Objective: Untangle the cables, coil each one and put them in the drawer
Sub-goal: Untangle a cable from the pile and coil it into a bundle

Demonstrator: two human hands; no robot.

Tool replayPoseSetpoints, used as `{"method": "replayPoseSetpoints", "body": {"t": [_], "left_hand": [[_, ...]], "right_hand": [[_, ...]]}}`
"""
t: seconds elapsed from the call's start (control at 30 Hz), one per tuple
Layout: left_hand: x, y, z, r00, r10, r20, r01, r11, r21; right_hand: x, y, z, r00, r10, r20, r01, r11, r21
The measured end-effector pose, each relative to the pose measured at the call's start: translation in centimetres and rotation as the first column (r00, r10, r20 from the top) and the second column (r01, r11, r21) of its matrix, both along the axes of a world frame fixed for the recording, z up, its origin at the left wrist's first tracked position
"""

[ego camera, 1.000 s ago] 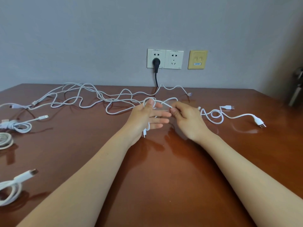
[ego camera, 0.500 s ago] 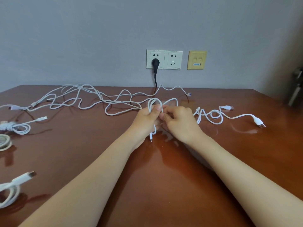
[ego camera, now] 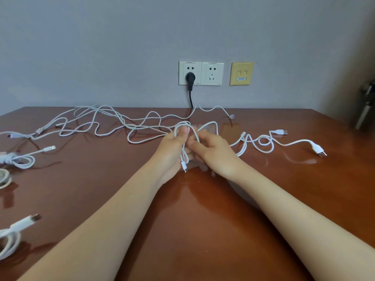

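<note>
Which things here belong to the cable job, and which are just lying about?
Job: left hand and right hand, both gripping the loop of white cable; tangled cables behind; loose cable at right; coiled cables at left.
Lying about: black plug, wall sockets, yellow wall plate.

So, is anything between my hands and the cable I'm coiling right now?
Nothing visible does: the left hand and right hand both hold the white cable, fingers curled round its loops. No drawer is in view.

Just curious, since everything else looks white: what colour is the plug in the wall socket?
The plug is black; the head view shows it.
</note>
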State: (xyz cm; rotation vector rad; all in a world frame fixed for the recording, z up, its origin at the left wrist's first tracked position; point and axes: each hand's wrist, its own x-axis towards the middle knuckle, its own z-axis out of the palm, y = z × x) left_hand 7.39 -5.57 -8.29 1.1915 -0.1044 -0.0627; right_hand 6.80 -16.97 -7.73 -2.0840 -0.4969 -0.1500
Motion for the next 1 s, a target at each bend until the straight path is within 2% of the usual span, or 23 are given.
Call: {"method": "replayPoseSetpoints", "body": {"t": [0.13,0.2,0.27,0.33,0.4,0.53,0.6,0.67,0.87,1.0], "left_hand": [[-0.4,0.1,0.0,0.998,-0.066,-0.006,0.066,0.998,0.024],[-0.5,0.2,0.0,0.997,-0.072,0.012,0.072,0.996,0.053],[-0.6,0.4,0.2,0.999,-0.043,0.01,0.042,0.994,0.104],[-0.5,0.8,0.3,1.0,0.006,-0.007,-0.005,0.993,0.118],[-0.3,1.0,0.2,0.999,0.04,-0.014,-0.038,0.99,0.135],[-0.4,0.5,-0.1,0.999,0.034,0.016,-0.038,0.938,0.345],[-0.4,0.1,-0.2,0.997,0.021,0.073,-0.054,0.874,0.482],[-0.3,-0.2,-0.4,0.993,0.014,0.12,-0.079,0.829,0.554],[-0.3,0.0,-0.4,0.996,0.041,0.076,-0.07,0.895,0.441],[-0.6,0.2,-0.4,0.995,-0.095,0.031,0.077,0.927,0.366]], "right_hand": [[0.5,-0.2,-0.2,0.997,-0.069,0.023,0.068,0.997,0.042],[0.8,-0.2,0.1,0.993,-0.104,-0.054,0.113,0.971,0.212],[1.1,-0.4,0.6,0.984,-0.12,-0.132,0.163,0.904,0.394],[1.2,-0.8,0.9,0.973,-0.154,-0.175,0.217,0.871,0.441],[1.4,-1.3,1.0,0.963,-0.171,-0.21,0.248,0.869,0.428],[1.2,-1.7,1.2,0.932,-0.085,-0.352,0.244,0.866,0.437],[0.9,-1.7,1.3,0.923,-0.11,-0.369,0.242,0.911,0.334],[0.7,-1.3,1.3,0.939,-0.132,-0.316,0.211,0.95,0.23],[0.9,-1.3,0.7,0.936,-0.155,-0.316,0.201,0.972,0.121],[1.4,-1.4,0.5,0.96,-0.179,-0.214,0.201,0.976,0.083]]}}
